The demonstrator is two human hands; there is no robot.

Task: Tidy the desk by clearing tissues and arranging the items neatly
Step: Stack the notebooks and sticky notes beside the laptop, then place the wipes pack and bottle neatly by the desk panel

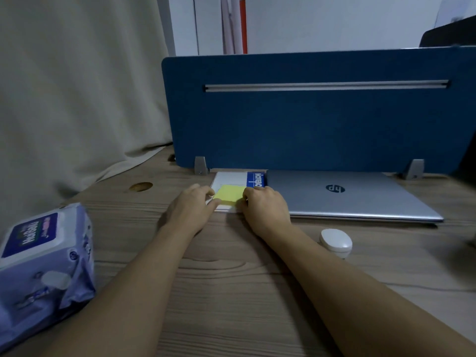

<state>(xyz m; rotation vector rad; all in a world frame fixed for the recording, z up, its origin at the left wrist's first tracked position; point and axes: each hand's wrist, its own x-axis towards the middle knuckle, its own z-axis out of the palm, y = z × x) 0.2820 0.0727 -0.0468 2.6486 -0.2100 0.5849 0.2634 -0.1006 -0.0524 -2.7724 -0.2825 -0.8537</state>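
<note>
Left hand (pixel 192 205) and right hand (pixel 265 203) flank yellow sticky pad (pixel 230 193), curled fingertips pinching its left and right edges. Pad lies flat on white notebook (pixel 229 179), corner toward viewer. Notebook's long axis runs toward blue divider (pixel 309 117), blue title band right, beside closed laptop (pixel 353 195). Wipes pack (pixel 43 269) far left on desk (pixel 231 292); white mouse (pixel 335 242) right.

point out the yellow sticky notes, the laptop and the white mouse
yellow sticky notes (pixel 230 193), head view, middle of the top sheet
laptop (pixel 360 199), head view, bare lid below the logo
white mouse (pixel 336 242), head view, top of its shell
</note>
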